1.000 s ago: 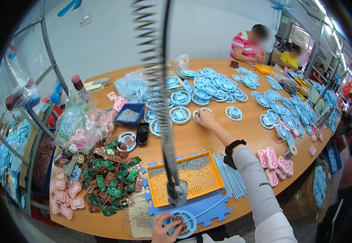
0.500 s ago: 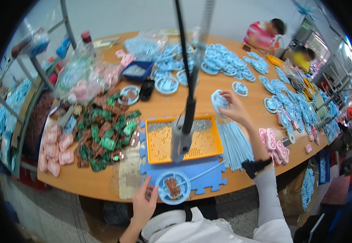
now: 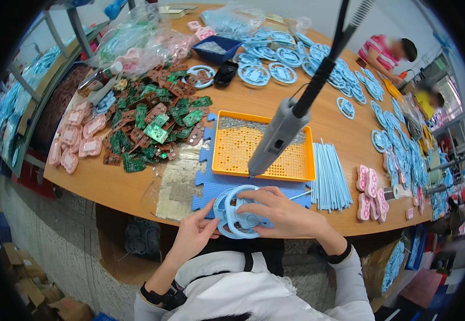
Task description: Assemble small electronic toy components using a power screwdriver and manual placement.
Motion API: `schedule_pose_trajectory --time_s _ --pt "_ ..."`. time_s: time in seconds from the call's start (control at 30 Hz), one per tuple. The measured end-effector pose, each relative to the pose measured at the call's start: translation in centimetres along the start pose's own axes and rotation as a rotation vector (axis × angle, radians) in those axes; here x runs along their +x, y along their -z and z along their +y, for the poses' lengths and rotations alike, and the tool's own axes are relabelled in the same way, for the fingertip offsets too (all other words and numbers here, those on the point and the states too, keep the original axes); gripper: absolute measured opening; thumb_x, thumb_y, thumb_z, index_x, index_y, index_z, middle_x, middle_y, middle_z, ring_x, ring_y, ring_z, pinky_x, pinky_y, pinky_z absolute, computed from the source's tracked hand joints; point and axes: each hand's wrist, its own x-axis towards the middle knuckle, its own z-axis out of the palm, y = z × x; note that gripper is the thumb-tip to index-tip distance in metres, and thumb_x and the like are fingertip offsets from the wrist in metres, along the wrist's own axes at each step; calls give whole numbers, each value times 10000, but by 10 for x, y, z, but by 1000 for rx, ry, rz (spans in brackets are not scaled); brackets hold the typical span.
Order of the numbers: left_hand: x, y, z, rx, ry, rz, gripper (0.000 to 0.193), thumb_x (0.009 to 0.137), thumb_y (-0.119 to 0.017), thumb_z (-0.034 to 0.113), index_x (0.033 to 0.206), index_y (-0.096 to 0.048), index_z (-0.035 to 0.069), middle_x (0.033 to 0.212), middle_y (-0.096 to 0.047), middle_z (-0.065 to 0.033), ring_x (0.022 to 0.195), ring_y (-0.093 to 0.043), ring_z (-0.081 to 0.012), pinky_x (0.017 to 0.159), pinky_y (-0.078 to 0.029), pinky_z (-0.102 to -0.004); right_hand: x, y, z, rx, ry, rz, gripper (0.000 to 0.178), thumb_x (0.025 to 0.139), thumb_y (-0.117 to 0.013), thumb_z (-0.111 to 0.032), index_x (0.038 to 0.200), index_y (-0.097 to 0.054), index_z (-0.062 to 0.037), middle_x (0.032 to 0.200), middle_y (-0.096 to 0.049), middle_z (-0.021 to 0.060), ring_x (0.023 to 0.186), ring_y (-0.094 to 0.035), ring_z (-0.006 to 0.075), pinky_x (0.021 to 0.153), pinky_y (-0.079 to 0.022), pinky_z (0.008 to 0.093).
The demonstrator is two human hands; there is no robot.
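My right hand [image 3: 283, 214] grips a light blue toy steering wheel shell [image 3: 236, 211], tilted over a second blue wheel half [image 3: 220, 206] at the table's front edge. With thumb and fingers, my left hand [image 3: 194, 231] pinches the left rim of that lower half. How far the two halves touch is hidden by my fingers. Just beyond them, the tip of a hanging grey electric screwdriver [image 3: 279, 140] points down beside a yellow tray [image 3: 314, 155] of small metal screws. A blue foam mat [image 3: 206, 187] lies beneath the work.
Green and brown circuit boards [image 3: 155, 120] are heaped at left, beside pink plastic pieces [image 3: 77, 134]. Thin blue rods [image 3: 331, 179] lie right of the tray. Blue wheels [image 3: 318, 61] cover the far side. More pink pieces [image 3: 371, 192] sit at right. A co-worker [image 3: 385, 53] sits at far right.
My right hand has brought the wheel shell from the far right back to the lower half. My left hand has closed on the lower half's rim. The view has shifted; the brown board is now covered.
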Motion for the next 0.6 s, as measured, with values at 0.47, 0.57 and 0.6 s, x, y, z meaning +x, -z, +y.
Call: schedule_pose_trajectory --time_s 0.47,0.57,0.6 --pt "1 8 -3 -138 54 -94 512 987 -486 63 1470 -319 41 1008 -683 -131 882 -683 -159 768 -577 -265 24 -17 -1 -94 36 -127 553 732 -749 -119 1236 -522 -115 1347 -457 147 1253 -456 305 1055 -327 492" --pt "0 5 1 -170 64 -76 487 977 -468 11 1450 -356 30 987 -684 -128 889 -679 -163 773 -582 -276 24 -16 -1 -96 20 -140 556 727 -750 -110 1235 -524 -116 1348 -458 142 1258 -454 302 1055 -326 494" --pt "0 5 1 -180 65 -82 486 979 -468 16 1451 -355 31 983 -684 -126 886 -679 -162 769 -582 -274 25 -16 -2 -93 20 -147 556 727 -750 -110 1235 -524 -116 1348 -458 142 1258 -454 302 1055 -326 494"
